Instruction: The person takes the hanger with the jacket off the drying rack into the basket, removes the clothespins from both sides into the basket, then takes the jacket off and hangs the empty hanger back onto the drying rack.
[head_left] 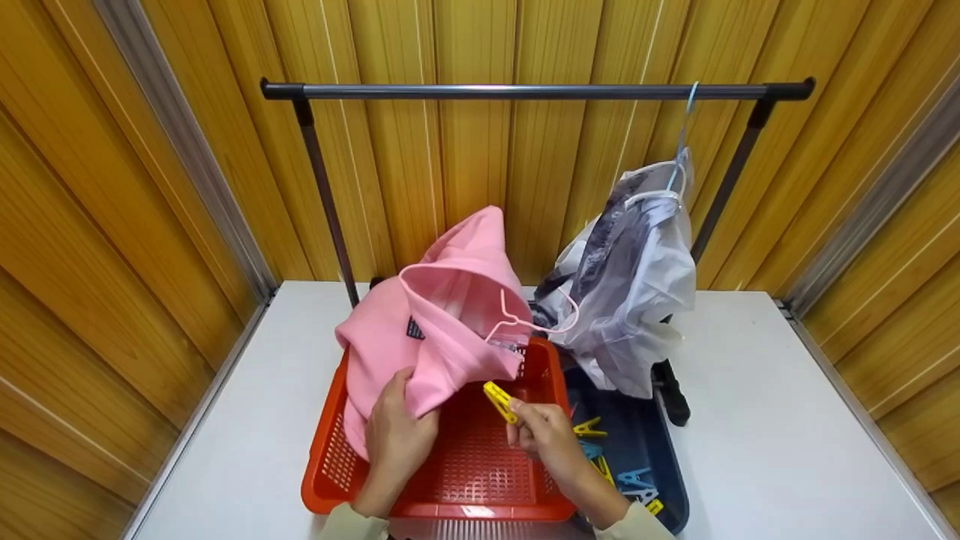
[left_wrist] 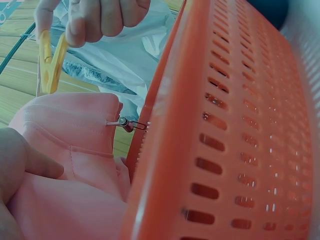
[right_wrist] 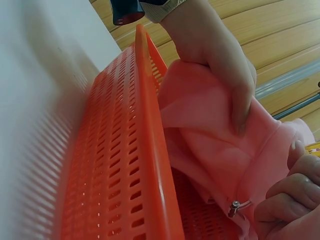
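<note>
A pink hooded garment (head_left: 457,360) is bunched over the left part of the red basket, a pink hanger (head_left: 517,321) sticking out of its neck opening. My left hand (head_left: 401,435) grips its fabric, thumb on top; the right wrist view also shows this hand (right_wrist: 220,60) on the cloth. Pinched in my right hand (head_left: 547,442) is a yellow clothespin (head_left: 500,402), held just beside the garment's lower edge. In the left wrist view the clothespin (left_wrist: 51,62) points down above the pink fabric (left_wrist: 75,150), near a metal zipper pull (left_wrist: 125,123).
The red basket (head_left: 439,511) stands in front of a rack with a horizontal bar (head_left: 495,91). At the right, a white and grey garment (head_left: 637,270) hangs from a blue hanger (head_left: 688,120). A dark blue tray (head_left: 675,480) under it holds several clothespins (head_left: 636,477).
</note>
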